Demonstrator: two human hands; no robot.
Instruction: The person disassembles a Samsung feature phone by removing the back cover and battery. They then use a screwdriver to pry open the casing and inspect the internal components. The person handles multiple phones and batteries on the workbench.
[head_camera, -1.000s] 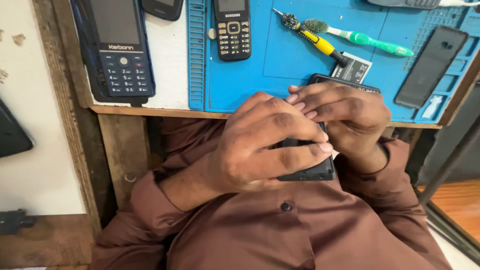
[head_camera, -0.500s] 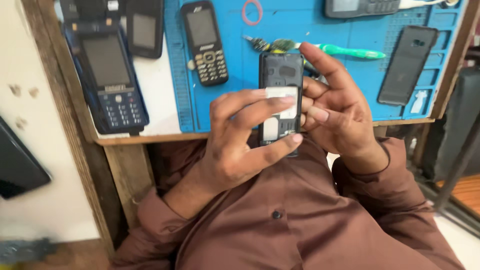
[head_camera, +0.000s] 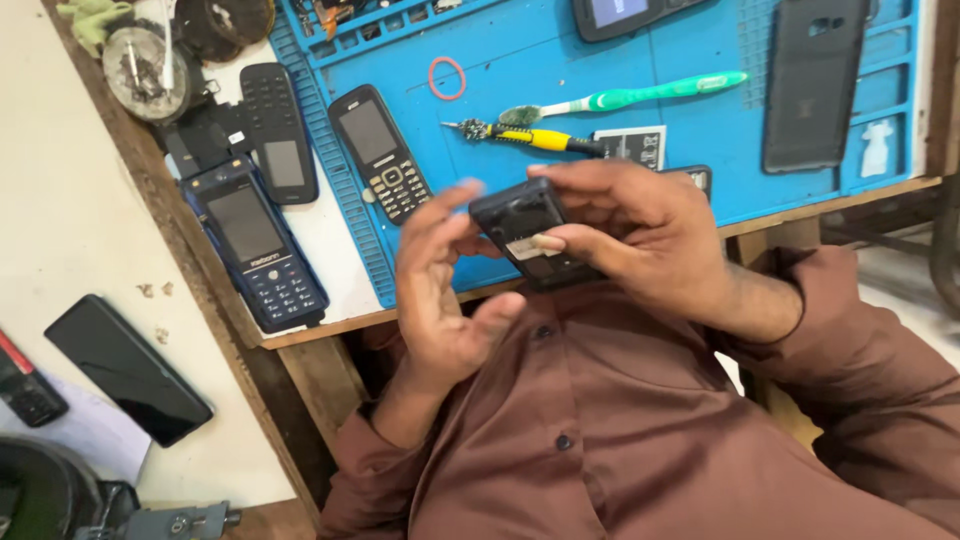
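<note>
Now both hands hold the open-backed phone between them.

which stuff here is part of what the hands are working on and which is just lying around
In hand:
- open black phone, held by right hand
- left hand, fingers open beside it

Lying about:
- green toothbrush
- yellow screwdriver
- red rubber ring
- blue keypad phone
- black back cover

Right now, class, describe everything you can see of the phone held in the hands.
The phone is small, black, apparently plastic, tilted, its open back facing the camera with a pale card in the bay. The right hand grips it, thumb on the card; the left hand is open beside its end. It hangs above the blue mat.
</note>
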